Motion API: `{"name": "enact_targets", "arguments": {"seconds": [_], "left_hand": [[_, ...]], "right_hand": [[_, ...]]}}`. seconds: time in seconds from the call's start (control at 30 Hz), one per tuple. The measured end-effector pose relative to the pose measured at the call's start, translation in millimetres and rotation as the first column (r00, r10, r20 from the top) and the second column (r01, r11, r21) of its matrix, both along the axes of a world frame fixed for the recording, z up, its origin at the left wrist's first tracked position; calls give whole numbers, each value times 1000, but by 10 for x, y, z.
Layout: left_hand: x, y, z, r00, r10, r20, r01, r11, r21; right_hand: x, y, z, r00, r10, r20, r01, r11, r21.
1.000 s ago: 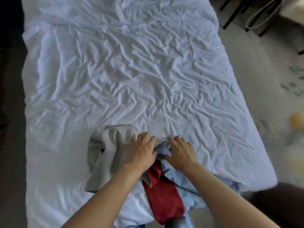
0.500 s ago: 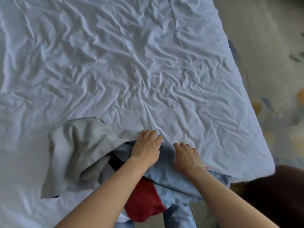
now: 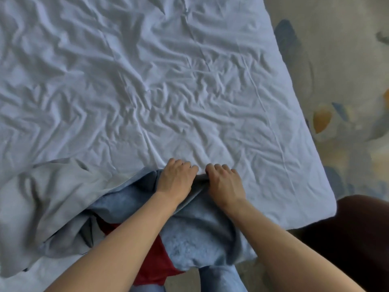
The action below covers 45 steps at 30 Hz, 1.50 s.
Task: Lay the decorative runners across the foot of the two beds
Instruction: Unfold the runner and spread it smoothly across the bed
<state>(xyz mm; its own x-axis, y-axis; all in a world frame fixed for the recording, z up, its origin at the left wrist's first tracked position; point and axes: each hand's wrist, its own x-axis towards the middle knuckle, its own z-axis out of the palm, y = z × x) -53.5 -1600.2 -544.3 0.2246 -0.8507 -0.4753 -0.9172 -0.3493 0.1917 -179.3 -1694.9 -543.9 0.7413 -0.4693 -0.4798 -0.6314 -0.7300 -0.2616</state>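
Observation:
A crumpled grey-and-blue runner lies at the foot of a bed with a wrinkled white sheet (image 3: pixel 168 81). Its grey part (image 3: pixel 56 199) spreads to the left, its blue part (image 3: pixel 195 234) hangs over the bed's near edge. A red cloth (image 3: pixel 155 262) shows under the blue part. My left hand (image 3: pixel 176 179) and my right hand (image 3: pixel 226 183) sit side by side at the runner's far edge, fingers curled into a dark fold of the fabric between them.
The bed's right edge and near-right corner (image 3: pixel 324 205) border a patterned carpet (image 3: pixel 347 102). A dark brown rounded object (image 3: pixel 353 239) stands on the floor by that corner.
The view has shifted closer and to the right. The grey part has spread further left. Both hands have come closer together and now pinch a fold of the runner between them.

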Motion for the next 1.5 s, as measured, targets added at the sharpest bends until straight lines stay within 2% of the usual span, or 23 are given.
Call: {"name": "enact_targets", "arguments": {"seconds": [0.13,0.33,0.47,0.6,0.7,0.8,0.93,1.0,1.07,1.17,1.33,1.5], "left_hand": [[136,-333,43,998,49,49,-45,996,-73],[-173,-414,-148,998,-62,-32,60,996,-63],[-125,-670,-124,997,-58,44,61,996,-64],[230,-827,-83,990,-34,137,39,999,-31],[295,-828,-112,996,-33,87,35,999,-22],[57,-895,-111,990,-133,-47,131,991,-35],[41,-1097,-84,997,-67,25,70,983,-170],[244,-1174,-33,997,6,75,10,977,-212],[461,-1210,11,993,44,109,-21,980,-200],[559,-1178,-10,999,30,42,-23,986,-163],[247,-1324,-51,984,-121,-130,97,979,-179],[83,-1485,-106,985,-149,-90,127,968,-214]], "right_hand": [[94,-321,29,1000,5,5,-5,999,-42],[-164,-461,-60,994,45,-99,-48,999,-20],[-195,-616,-101,996,5,-93,-12,998,-69],[-204,-690,-145,991,-33,-130,34,999,5],[-251,-664,-160,995,-25,-93,28,999,33],[-181,-724,-123,998,-64,-6,64,998,-7],[-79,-911,-125,981,-166,102,174,982,-71],[-115,-992,-159,968,-242,59,243,970,-6],[-215,-1032,-183,975,-217,-43,219,975,39],[-371,-1038,-215,980,-177,-87,182,982,48],[-296,-1217,-183,986,-165,-25,162,982,-93],[-188,-1637,-110,990,-142,-28,133,968,-213]]}}
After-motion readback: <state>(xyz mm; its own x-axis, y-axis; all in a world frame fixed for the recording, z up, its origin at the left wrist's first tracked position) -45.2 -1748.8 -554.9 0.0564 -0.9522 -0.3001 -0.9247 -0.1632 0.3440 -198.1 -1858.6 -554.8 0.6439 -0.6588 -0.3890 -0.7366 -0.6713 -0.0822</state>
